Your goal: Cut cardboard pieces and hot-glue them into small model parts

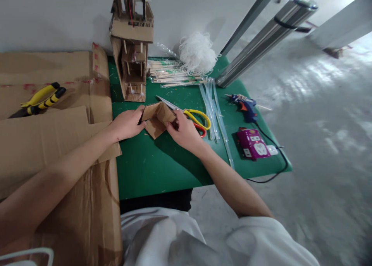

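Between my two hands is a folded piece of cardboard [156, 127], bent into an open, box-like shape just above the green tabletop. My left hand [129, 122] grips its left edge, thumb and fingers closed on it. On the right side my right hand [186, 130] pinches the other edge. Scissors [198, 119] with yellow and red handles lie behind and beside my right hand, partly covered by it. A cardboard structure with several levels and wooden sticks [132, 30] stands upright behind my left hand.
Flat cardboard sheets [52, 138] cover the left, with yellow-black pliers [40, 99] on them. Wooden sticks [171, 72], white string [197, 55] and clear glue sticks [213, 111] lie toward the back. A glue gun [247, 109], purple power socket [253, 144] and metal post [264, 41] are right.
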A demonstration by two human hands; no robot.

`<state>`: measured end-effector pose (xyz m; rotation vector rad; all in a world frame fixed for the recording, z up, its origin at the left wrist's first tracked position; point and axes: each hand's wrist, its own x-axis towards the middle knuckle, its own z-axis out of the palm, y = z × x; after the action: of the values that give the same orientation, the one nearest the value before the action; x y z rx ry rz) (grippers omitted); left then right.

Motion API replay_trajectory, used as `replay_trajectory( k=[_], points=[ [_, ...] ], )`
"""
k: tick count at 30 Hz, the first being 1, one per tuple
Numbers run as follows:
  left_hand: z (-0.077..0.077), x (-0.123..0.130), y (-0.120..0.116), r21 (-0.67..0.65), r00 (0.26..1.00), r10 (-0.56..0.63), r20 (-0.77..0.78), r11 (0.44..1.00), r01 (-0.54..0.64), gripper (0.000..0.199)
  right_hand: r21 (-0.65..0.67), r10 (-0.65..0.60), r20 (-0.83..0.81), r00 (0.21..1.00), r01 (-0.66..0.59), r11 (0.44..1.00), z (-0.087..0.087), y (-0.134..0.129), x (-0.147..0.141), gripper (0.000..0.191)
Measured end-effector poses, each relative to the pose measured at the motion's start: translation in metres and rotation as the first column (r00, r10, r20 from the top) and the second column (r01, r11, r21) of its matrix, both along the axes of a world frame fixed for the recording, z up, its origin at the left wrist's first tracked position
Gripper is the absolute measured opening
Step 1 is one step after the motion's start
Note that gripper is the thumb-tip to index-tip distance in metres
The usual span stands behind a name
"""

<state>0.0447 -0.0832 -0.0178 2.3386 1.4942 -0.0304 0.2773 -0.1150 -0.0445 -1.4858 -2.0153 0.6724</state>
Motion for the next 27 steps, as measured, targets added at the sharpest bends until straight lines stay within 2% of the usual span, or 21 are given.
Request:
replay_trajectory(
  k=[14, 21, 27],
  points=[
    [0.0017, 0.0011, -0.0029, 0.032, 0.996, 0.0, -0.084, 0.999, 0.002, 0.054, -0.021, -0.02, 0.105, 0.994, 0.022, 1.0, 0.0007, -0.0009, -0.0022, 0.028],
    [0.0015, -0.0005, -0.0013, -0.008, 0.998, -0.001, -0.07, 1.0, 0.0, 0.052, -0.022, -0.014, 0.102, 0.995, 0.017, 1.0, 0.0001, 0.0, -0.0011, 0.028],
    [0.0025, -0.0043, -0.0007, -0.023, 0.998, -0.049, -0.039, 0.999, 0.048, 0.051, -0.029, -0.006, 0.095, 0.995, 0.009, 1.0, 0.0012, 0.0003, -0.0006, 0.029]
  ],
)
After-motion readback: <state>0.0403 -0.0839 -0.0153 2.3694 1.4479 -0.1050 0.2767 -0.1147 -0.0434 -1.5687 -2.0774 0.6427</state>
